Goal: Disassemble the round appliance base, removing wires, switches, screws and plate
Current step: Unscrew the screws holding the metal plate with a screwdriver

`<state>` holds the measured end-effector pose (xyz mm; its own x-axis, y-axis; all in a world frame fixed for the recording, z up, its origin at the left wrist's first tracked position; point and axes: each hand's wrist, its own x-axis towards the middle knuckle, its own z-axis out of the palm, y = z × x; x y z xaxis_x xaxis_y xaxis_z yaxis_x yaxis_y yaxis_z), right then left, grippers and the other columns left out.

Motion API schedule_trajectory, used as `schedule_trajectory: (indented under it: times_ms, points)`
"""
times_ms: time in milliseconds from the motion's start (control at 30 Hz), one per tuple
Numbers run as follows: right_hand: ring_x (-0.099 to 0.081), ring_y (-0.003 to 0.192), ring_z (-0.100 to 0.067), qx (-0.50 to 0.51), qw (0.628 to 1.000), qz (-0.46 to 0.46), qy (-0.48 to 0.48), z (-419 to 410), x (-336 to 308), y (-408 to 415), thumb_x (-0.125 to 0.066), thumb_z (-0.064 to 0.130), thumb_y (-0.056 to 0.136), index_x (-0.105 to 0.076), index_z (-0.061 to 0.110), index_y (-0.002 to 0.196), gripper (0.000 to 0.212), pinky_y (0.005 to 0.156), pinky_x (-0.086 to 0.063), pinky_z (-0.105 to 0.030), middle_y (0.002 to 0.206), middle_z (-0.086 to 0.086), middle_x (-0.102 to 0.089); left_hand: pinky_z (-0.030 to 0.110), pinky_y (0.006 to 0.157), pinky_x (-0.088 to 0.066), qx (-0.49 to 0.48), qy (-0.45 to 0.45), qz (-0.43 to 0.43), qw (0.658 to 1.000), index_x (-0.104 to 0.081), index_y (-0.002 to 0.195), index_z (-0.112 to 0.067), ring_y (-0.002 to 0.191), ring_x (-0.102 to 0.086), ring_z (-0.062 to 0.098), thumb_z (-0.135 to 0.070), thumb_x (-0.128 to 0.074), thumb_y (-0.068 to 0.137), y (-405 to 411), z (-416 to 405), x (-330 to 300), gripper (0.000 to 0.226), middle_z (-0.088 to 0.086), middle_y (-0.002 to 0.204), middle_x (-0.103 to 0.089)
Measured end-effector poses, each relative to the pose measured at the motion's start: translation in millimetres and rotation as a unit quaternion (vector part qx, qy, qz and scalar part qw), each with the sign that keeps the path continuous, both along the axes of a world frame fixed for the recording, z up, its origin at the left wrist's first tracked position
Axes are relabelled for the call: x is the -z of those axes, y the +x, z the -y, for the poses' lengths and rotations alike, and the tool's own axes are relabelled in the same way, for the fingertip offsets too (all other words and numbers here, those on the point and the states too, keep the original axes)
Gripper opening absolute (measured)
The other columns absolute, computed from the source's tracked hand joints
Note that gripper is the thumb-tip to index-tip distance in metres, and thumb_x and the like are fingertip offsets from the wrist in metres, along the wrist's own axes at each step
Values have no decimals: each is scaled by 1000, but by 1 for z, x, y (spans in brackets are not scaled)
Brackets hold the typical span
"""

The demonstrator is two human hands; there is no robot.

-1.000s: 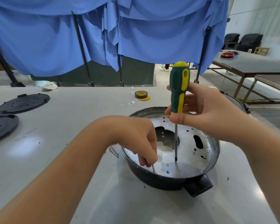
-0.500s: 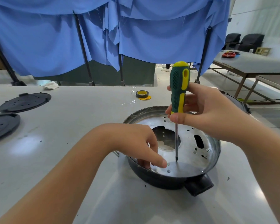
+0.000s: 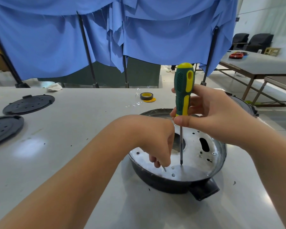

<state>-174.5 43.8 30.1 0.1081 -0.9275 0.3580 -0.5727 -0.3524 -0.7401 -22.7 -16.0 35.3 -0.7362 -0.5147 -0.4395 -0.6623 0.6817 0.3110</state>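
Note:
The round appliance base [image 3: 163, 182] is a black bowl-shaped shell on the grey table, with a stub at its near right. A shiny metal plate [image 3: 195, 146] with holes and a slot lines its inside. My right hand [image 3: 210, 113] grips a green and yellow screwdriver [image 3: 184, 90] upright, its tip resting on the plate near the front. My left hand [image 3: 155, 138] reaches down into the base just left of the shaft, fingertips pinching a thin screw [image 3: 164, 169] above the plate. A screw head [image 3: 213, 153] shows on the plate at the right.
Two black perforated round covers [image 3: 29, 104] [image 3: 3, 128] lie at the far left of the table. A tape roll [image 3: 146, 96] sits behind the base. Another round base [image 3: 244, 104] peeks out behind my right hand. Blue curtains hang beyond the table's far edge.
My left hand went out to the base's left rim and has come back inside, now pinching a thin screw beside the screwdriver shaft. The screwdriver has stayed upright in place.

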Motion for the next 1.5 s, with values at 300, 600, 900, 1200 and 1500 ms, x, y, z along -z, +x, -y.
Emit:
schedule_trajectory:
  times_ms: [300, 600, 900, 1200, 1500]
  points:
    - [-70, 86, -6, 8, 1000, -3, 6, -1, 1, -1, -77, 29, 72, -55, 36, 112, 46, 76, -56, -22, 92, 15, -73, 10, 65, -49, -160, -40, -400, 901, -75, 83, -36, 76, -66, -5, -23, -75, 79, 82, 31, 2, 14, -20, 79, -73]
    - [-71, 88, -8, 10, 1000, 8, 9, 1, 2, 0, -74, 41, 64, -55, 37, 112, 52, 82, -53, -29, 91, 14, -73, 12, 67, -40, -266, -140, -338, 892, -68, 83, -31, 85, -60, 9, -7, -60, 89, 112, 53, 85, 26, -8, 91, -64]
    - [-70, 89, -10, 17, 1000, 13, 4, 0, 2, 0, -76, 40, 66, -56, 36, 111, 49, 85, -55, -32, 92, 12, -74, 10, 66, -34, -171, -186, -190, 949, -60, 77, -32, 85, -49, 10, -6, -57, 84, 104, 52, 106, 27, -11, 86, -49]
    - [-72, 84, -15, -11, 992, 102, -77, -14, -11, 13, -69, 22, 81, -58, 26, 111, 33, 80, -55, -23, 86, 4, -71, 30, 65, -48, -260, -237, -392, 850, -64, 75, -23, 72, -60, 10, -10, -52, 83, 93, 37, 88, 19, -8, 78, -62]
    - [-50, 61, -6, -2, 967, -241, 89, -23, -2, 26, -53, 21, 85, -52, 32, 85, 11, 55, -43, -29, 74, 7, -55, 12, 43, -43, -334, -94, -433, 832, -48, 101, -26, 46, -55, 3, -21, -63, 81, 76, 31, 100, 25, -6, 50, -56]
